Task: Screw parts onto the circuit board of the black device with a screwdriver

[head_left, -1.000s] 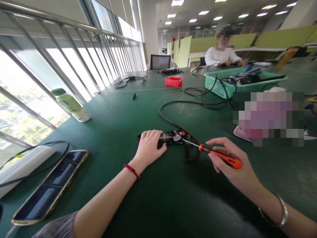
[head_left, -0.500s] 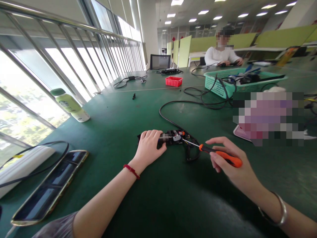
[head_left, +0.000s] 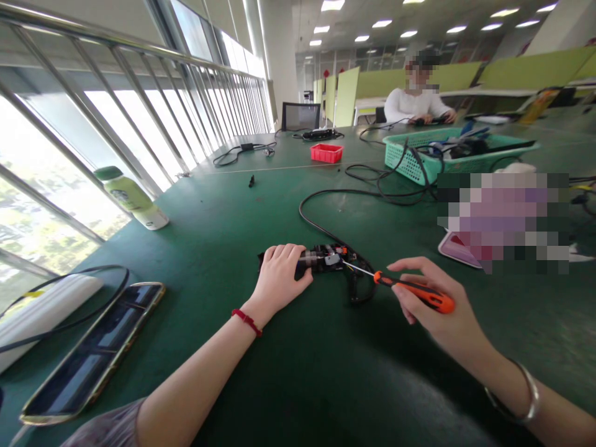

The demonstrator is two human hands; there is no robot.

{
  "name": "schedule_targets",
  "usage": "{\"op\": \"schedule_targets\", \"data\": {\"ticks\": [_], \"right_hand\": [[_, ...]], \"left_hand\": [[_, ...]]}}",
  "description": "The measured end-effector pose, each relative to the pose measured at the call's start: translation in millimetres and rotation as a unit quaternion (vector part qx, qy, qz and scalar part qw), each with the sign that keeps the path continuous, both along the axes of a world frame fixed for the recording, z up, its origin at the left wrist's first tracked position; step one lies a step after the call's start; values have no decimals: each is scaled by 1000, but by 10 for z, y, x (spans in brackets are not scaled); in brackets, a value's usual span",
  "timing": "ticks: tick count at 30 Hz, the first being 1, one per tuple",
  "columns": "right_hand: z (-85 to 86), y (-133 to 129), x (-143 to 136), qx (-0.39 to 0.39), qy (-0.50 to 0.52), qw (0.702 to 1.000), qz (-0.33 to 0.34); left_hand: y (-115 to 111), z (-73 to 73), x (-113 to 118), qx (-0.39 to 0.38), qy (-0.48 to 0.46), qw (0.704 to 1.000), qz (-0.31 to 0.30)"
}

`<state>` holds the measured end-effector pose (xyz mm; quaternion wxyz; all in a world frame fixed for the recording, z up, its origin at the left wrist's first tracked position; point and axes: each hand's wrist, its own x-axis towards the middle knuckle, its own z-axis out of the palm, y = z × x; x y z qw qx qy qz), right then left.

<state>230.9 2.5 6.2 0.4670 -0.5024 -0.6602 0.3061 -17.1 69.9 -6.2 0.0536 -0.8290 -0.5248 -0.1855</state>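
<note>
Two hands, left (head_left: 282, 273) clasping a black device (head_left: 321, 261), right (head_left: 449, 324) gripping a screwdriver (head_left: 436, 301), flank bare tabletop (head_left: 326, 372).

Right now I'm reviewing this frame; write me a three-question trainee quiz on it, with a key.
1. What does the right hand hold? A) a bottle; B) a screwdriver; C) a phone.
2. True or false: the left hand is lifted clear of the black device.
3. Fill the blank: the larger basket, to the right of the small red basket, is ____ in colour.

Key: 1: B. 2: False; that hand grips it. 3: green.
</note>
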Motion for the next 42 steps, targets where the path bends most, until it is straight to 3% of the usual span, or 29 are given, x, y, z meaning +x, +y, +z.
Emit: {"op": "schedule_targets", "data": {"ticks": [4, 10, 19, 26, 35, 42], "right_hand": [[-21, -18, 12, -18, -7, 1000, -6], [-49, 31, 16, 68, 56, 995, -46], [-17, -11, 8, -44, 24, 999, 18], [-17, 24, -5, 75, 52, 995, -37], [-3, -28, 7, -66, 46, 997, 15], [-39, 26, -10, 76, 61, 994, -42]], "left_hand": [[7, 4, 0, 1, 2, 1000, -1], [10, -3, -6, 0, 3, 1000, -2], [10, -5, -4, 2, -1, 1000, -2], [8, -7, -7, 2, -2, 1000, -4], [2, 11, 9, -3, -1, 1000, -1], [0, -2, -6, 1, -9, 1000, -5]]}}
